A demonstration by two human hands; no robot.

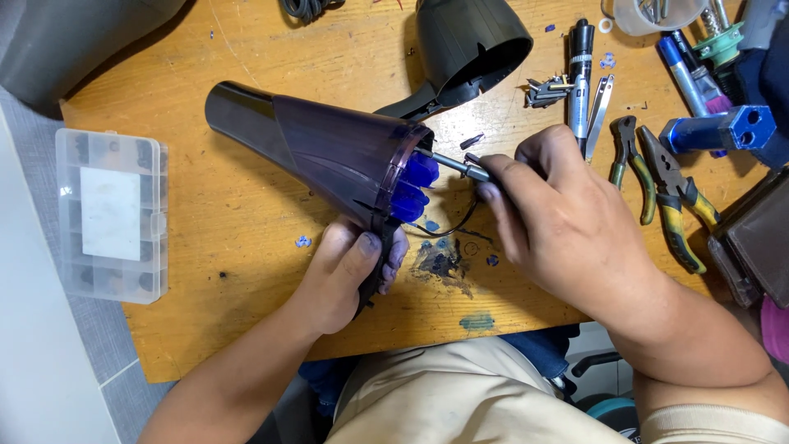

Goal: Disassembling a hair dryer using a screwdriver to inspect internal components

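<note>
Two hands work on one dark translucent hair dryer housing [329,152] lying on the wooden table [246,247]. The left hand [349,275] is clenched around the housing's handle just below its wide mouth, bracing it. The right hand [567,218], just right of the housing, grips a screwdriver [456,167] whose tip enters the mouth beside the blue inner part [415,185]. Best to keep the shaft in line with the screw and press firmly. Pliers [662,189] lie farther right of the housing.
</note>
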